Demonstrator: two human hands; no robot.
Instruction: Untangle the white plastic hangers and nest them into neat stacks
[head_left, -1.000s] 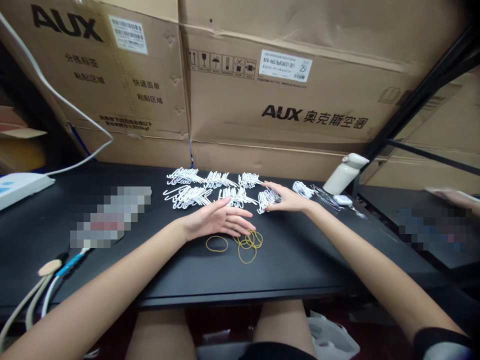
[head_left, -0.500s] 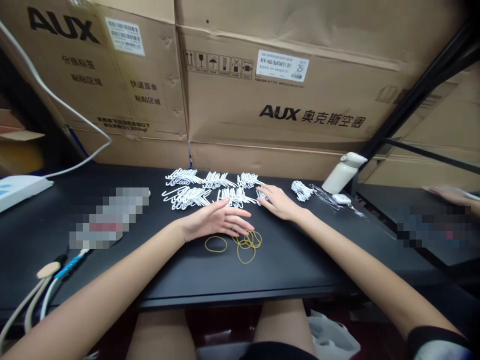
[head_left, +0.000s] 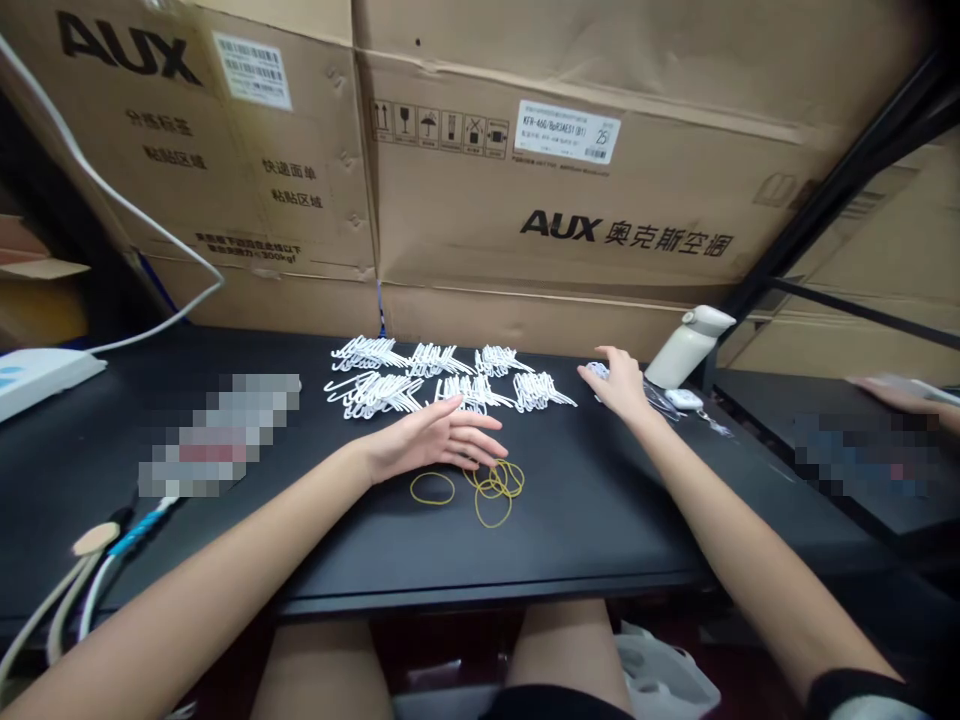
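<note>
hands [head_left: 616, 384] near white hooks [head_left: 541, 391], lidded bottle [head_left: 681, 352]

Along the far edge of the black, flat tabletop [head_left: 585, 530], in front of the large brown cardboard boxes [head_left: 465, 230], six bundles of thin white hooks [head_left: 536, 392] lie in two rows of three, with a seventh bundle of thin white hooks [head_left: 598, 369] to their right. Farther right, near the far right corner, are an off-white cylindrical bottle [head_left: 681, 352] and, just before it, a small white rounded case [head_left: 683, 399]. Thin yellow rubber rings [head_left: 493, 526] lie between the rows and the near edge.
</note>
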